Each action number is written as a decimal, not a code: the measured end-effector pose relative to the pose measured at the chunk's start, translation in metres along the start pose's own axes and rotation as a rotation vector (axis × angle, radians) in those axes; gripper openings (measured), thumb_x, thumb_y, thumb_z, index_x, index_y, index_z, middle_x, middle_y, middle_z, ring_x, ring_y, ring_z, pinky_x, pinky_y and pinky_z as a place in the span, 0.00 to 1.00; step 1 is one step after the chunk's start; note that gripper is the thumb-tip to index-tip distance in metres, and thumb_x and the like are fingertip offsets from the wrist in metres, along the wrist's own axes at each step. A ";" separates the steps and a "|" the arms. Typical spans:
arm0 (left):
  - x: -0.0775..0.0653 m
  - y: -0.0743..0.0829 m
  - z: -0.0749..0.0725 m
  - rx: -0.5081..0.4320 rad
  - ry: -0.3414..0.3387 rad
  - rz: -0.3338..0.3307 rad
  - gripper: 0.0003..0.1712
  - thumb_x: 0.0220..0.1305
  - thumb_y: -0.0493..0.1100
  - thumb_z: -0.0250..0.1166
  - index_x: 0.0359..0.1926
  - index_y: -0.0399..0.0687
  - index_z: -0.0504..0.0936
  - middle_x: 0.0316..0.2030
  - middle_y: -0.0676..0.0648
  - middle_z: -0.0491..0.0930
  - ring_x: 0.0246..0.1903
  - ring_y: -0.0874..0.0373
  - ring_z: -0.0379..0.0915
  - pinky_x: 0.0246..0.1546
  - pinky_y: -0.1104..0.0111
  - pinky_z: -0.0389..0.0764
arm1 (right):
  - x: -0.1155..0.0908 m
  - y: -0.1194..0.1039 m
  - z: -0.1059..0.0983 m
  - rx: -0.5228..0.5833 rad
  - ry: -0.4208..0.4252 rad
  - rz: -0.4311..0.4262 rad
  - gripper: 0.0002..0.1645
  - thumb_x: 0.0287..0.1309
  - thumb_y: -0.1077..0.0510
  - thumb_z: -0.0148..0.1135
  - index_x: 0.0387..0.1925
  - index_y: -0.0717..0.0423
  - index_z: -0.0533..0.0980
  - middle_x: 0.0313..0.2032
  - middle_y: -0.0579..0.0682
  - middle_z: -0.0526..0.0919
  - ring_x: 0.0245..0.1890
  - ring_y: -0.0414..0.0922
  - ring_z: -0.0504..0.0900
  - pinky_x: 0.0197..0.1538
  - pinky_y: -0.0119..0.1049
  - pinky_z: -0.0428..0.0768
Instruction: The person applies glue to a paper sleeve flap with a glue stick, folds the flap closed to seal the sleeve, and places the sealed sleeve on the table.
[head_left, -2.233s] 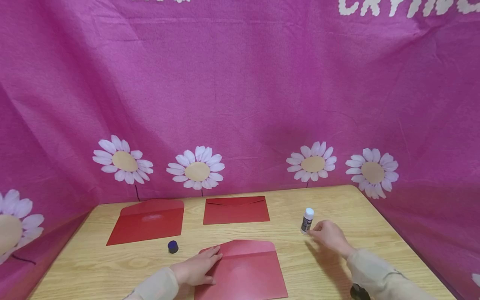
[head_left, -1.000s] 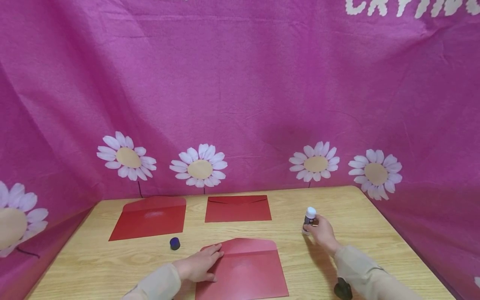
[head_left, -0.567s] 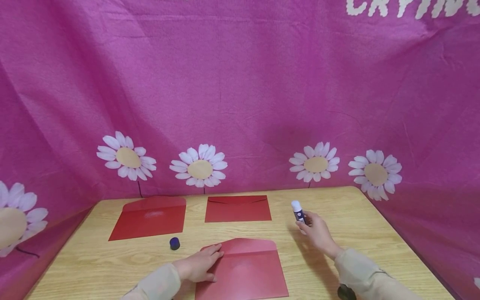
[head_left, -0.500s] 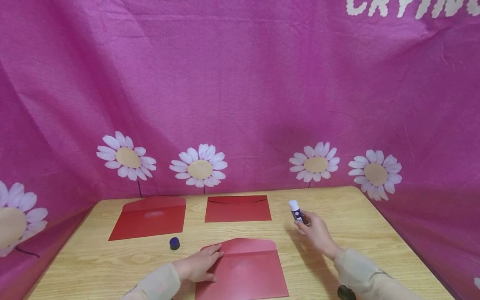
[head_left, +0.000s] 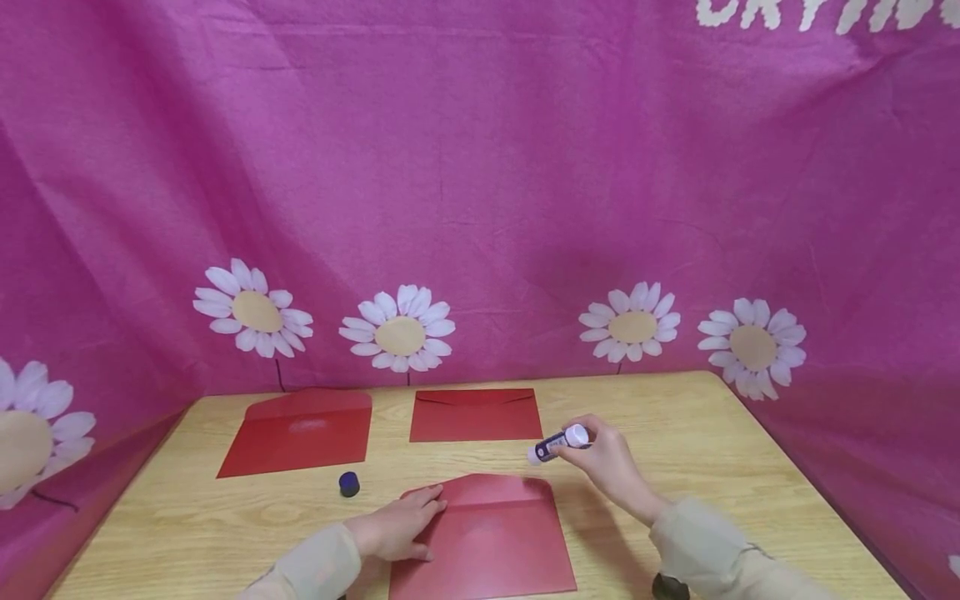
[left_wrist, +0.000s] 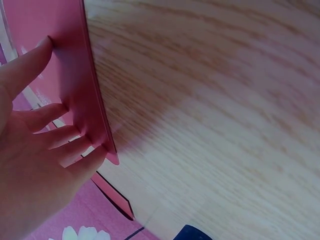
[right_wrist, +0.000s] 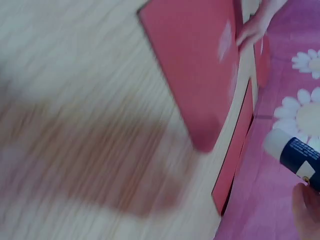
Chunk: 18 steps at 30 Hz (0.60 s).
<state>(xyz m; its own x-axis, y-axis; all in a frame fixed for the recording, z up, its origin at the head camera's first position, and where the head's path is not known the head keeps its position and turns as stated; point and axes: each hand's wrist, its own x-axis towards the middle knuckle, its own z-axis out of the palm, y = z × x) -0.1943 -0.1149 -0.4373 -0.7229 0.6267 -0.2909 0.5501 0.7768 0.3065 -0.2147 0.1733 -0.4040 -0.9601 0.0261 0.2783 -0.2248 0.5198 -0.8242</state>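
A red envelope (head_left: pixel 498 546) lies on the table in front of me with its flap opened away from me. My left hand (head_left: pixel 393 531) rests on its left side, fingers spread; in the left wrist view the fingertips press near the envelope's edge (left_wrist: pixel 95 85). My right hand (head_left: pixel 611 473) grips a dark-blue and white glue stick (head_left: pixel 557 444) between thumb and fingers, just beyond the flap's right corner. The stick is tilted, one white end pointing left and down. In the right wrist view the uncapped glue stick (right_wrist: pixel 299 159) shows at the right edge. Its dark cap (head_left: pixel 348 484) stands apart on the table.
Another red envelope (head_left: pixel 296 446), flap open and a whitish smear on it, lies at the back left. A red envelope with its flap folded down (head_left: pixel 476 419) lies at the back middle. A pink cloth with daisies (head_left: pixel 480 208) hangs behind the wooden table (head_left: pixel 720 467).
My right hand has picked the glue stick up from the table, carried it left toward the envelope flap, and tipped it from upright to slanted. The left hand has stayed on the envelope.
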 end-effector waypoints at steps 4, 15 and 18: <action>-0.001 0.001 -0.001 0.002 0.012 0.011 0.35 0.51 0.47 0.65 0.58 0.37 0.65 0.61 0.38 0.58 0.61 0.47 0.53 0.58 0.59 0.61 | -0.004 -0.008 0.013 0.057 -0.054 0.051 0.17 0.35 0.66 0.70 0.31 0.66 0.75 0.27 0.52 0.80 0.32 0.46 0.79 0.34 0.31 0.77; -0.003 0.003 -0.004 -0.008 0.005 0.011 0.35 0.52 0.47 0.65 0.58 0.37 0.65 0.61 0.38 0.58 0.61 0.48 0.52 0.58 0.60 0.61 | -0.015 -0.019 0.038 0.116 -0.316 -0.061 0.21 0.41 0.64 0.68 0.38 0.69 0.73 0.32 0.54 0.78 0.34 0.49 0.78 0.33 0.29 0.77; -0.003 0.003 -0.004 -0.009 0.005 0.010 0.35 0.51 0.46 0.65 0.58 0.36 0.65 0.61 0.38 0.57 0.61 0.47 0.52 0.58 0.60 0.60 | -0.018 -0.022 0.044 0.091 -0.362 -0.132 0.20 0.41 0.63 0.68 0.37 0.69 0.73 0.32 0.53 0.78 0.33 0.50 0.79 0.33 0.28 0.77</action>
<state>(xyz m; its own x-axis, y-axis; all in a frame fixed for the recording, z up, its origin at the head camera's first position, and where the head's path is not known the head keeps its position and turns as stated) -0.1920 -0.1148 -0.4317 -0.7193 0.6343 -0.2833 0.5537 0.7697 0.3178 -0.2002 0.1239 -0.4130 -0.9149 -0.3472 0.2061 -0.3482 0.4203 -0.8379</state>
